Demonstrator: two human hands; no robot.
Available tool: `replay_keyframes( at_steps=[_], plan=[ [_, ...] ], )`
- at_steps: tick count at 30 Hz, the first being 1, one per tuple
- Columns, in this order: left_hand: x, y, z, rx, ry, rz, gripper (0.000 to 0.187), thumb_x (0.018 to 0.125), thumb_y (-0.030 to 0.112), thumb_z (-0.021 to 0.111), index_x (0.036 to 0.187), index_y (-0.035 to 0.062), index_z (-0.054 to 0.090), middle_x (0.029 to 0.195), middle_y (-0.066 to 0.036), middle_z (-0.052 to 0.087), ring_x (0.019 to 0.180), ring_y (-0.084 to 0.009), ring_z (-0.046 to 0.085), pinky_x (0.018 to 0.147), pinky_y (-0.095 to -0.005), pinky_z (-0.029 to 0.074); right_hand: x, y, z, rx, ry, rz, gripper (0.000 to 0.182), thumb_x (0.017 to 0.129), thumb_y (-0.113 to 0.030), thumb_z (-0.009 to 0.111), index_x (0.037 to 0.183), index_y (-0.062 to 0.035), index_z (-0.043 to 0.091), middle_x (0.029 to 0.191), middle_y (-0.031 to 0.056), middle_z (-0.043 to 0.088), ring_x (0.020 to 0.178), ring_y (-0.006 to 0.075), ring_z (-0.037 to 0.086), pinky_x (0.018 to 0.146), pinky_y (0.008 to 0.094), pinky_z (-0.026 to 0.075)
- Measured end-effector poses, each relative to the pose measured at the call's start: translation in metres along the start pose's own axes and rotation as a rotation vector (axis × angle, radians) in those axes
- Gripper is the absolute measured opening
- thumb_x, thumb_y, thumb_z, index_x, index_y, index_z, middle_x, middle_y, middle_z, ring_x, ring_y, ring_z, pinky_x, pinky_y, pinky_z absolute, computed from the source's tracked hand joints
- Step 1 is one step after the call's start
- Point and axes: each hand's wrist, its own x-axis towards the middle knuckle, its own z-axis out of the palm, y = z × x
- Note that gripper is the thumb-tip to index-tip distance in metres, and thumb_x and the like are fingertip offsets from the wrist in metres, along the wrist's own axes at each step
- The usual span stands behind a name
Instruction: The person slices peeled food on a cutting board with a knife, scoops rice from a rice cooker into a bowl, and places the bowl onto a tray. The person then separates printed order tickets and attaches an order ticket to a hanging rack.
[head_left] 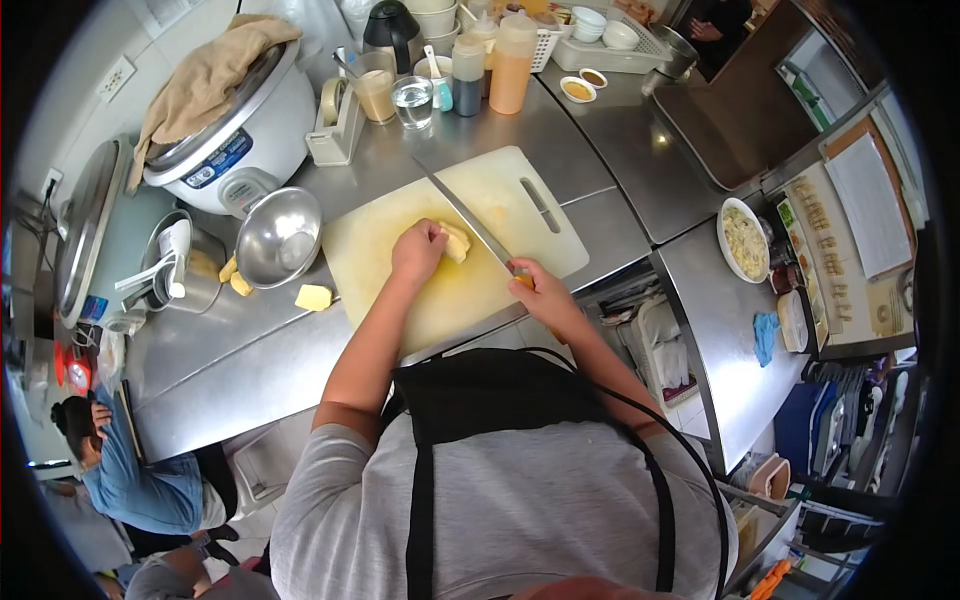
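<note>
Your right hand (543,293) was wrapped around the orange handle of the long, straight metal knife (463,210), while your left hand (418,252) was grasping the pale yellow, irregular piece of food (456,243) near the middle of the white rectangular plastic cutting board (550,245). The blade slanted just beside the piece, on its right, with the tip past the board's far edge; whether it touched the board, you could not tell from this angle. Good cutting here called for your left fingertips tucked back from the blade, firm downward pressure so that the uneven piece would not roll, and short, even strokes, with the tip drawn in over the board. The piece looked moist and lumpy, paler on the side facing the blade, its left end hidden under your fingers. Around it the board was stained yellow, perhaps by juice, which might have made the grip slippery.
</note>
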Motion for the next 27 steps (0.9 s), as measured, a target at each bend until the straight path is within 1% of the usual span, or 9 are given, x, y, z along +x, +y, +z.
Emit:
replay_keyframes(
  at_steps=[3, 6, 9, 12, 15, 18, 21, 24, 27],
  plan=[
    [0.000, 0.005, -0.001, 0.021, 0.021, -0.071, 0.018, 0.076, 0.023, 0.057, 0.081, 0.0056, 0.057, 0.074, -0.011, 0.061, 0.070, -0.0272, 0.059, 0.063, -0.0363, 0.045, 0.003, 0.004, -0.001, -0.038, -0.002, 0.003, 0.037, 0.080, -0.023, 0.056, 0.112, -0.0066, 0.048, 0.080, 0.0081, 0.059, 0.069, 0.0143, 0.055, 0.062, 0.0273, 0.044],
    [-0.001, 0.009, 0.000, 0.053, 0.047, -0.088, 0.019, 0.076, 0.023, 0.057, 0.081, 0.0048, 0.056, 0.071, -0.011, 0.061, 0.068, -0.0276, 0.059, 0.063, -0.0372, 0.046, 0.006, 0.013, 0.002, 0.021, 0.028, -0.052, 0.038, 0.080, -0.024, 0.054, 0.113, -0.0074, 0.047, 0.082, 0.0119, 0.060, 0.074, 0.0191, 0.058, 0.065, 0.0306, 0.045],
    [-0.001, 0.014, -0.003, 0.056, 0.052, -0.119, 0.021, 0.075, 0.023, 0.058, 0.084, 0.0034, 0.056, 0.074, -0.014, 0.060, 0.072, -0.0286, 0.058, 0.066, -0.0370, 0.046, 0.003, 0.004, -0.002, -0.231, 0.113, -0.130, 0.035, 0.080, -0.023, 0.053, 0.111, -0.0089, 0.049, 0.086, 0.0150, 0.060, 0.081, 0.0269, 0.059, 0.069, 0.0352, 0.045],
    [-0.003, 0.009, -0.003, -0.009, 0.103, -0.110, 0.023, 0.073, 0.021, 0.061, 0.086, 0.0020, 0.055, 0.080, -0.016, 0.058, 0.078, -0.0302, 0.057, 0.069, -0.0368, 0.045, 0.000, -0.015, -0.003, -0.308, 0.103, -0.212, 0.032, 0.079, -0.022, 0.052, 0.109, -0.0110, 0.049, 0.090, 0.0156, 0.059, 0.085, 0.0324, 0.056, 0.072, 0.0388, 0.044],
    [-0.018, 0.005, 0.002, 0.082, 0.214, 0.045, 0.026, 0.071, 0.017, 0.064, 0.087, -0.0004, 0.054, 0.080, -0.015, 0.057, 0.073, -0.0277, 0.056, 0.068, -0.0348, 0.045, -0.004, -0.012, 0.011, -0.601, 0.080, -0.120, 0.030, 0.079, -0.021, 0.052, 0.108, -0.0133, 0.049, 0.090, 0.0136, 0.059, 0.084, 0.0323, 0.056, 0.072, 0.0392, 0.045],
    [-0.022, 0.008, 0.003, 0.156, 0.155, 0.058, 0.026, 0.070, 0.016, 0.065, 0.087, -0.0001, 0.054, 0.083, -0.015, 0.056, 0.076, -0.0279, 0.056, 0.069, -0.0353, 0.045, -0.002, -0.010, 0.011, -0.526, 0.085, -0.183, 0.031, 0.079, -0.022, 0.052, 0.109, -0.0157, 0.049, 0.091, 0.0138, 0.058, 0.083, 0.0329, 0.056, 0.072, 0.0404, 0.045],
    [-0.021, 0.009, 0.004, 0.164, 0.176, 0.059, 0.024, 0.070, 0.015, 0.064, 0.086, 0.0006, 0.054, 0.082, -0.015, 0.056, 0.076, -0.0285, 0.055, 0.069, -0.0363, 0.045, -0.006, -0.019, 0.007, -0.438, 0.175, -0.168, 0.031, 0.079, -0.023, 0.052, 0.110, -0.0162, 0.049, 0.093, 0.0139, 0.057, 0.083, 0.0330, 0.056, 0.072, 0.0407, 0.045],
    [-0.023, 0.012, 0.002, 0.176, 0.169, 0.046, 0.023, 0.070, 0.015, 0.064, 0.085, 0.0012, 0.054, 0.082, -0.014, 0.056, 0.076, -0.0288, 0.055, 0.069, -0.0365, 0.045, -0.011, -0.021, 0.010, -0.647, 0.133, -0.031, 0.031, 0.079, -0.023, 0.052, 0.110, -0.0159, 0.049, 0.092, 0.0139, 0.057, 0.083, 0.0332, 0.056, 0.072, 0.0411, 0.045],
    [-0.021, 0.008, 0.004, 0.179, 0.171, 0.089, 0.023, 0.070, 0.016, 0.064, 0.084, 0.0014, 0.054, 0.083, -0.014, 0.056, 0.077, -0.0289, 0.055, 0.069, -0.0367, 0.045, -0.010, -0.012, 0.011, -0.638, 0.099, -0.052, 0.032, 0.079, -0.023, 0.053, 0.110, -0.0167, 0.049, 0.091, 0.0142, 0.057, 0.082, 0.0332, 0.056, 0.071, 0.0415, 0.045]
  ],
)
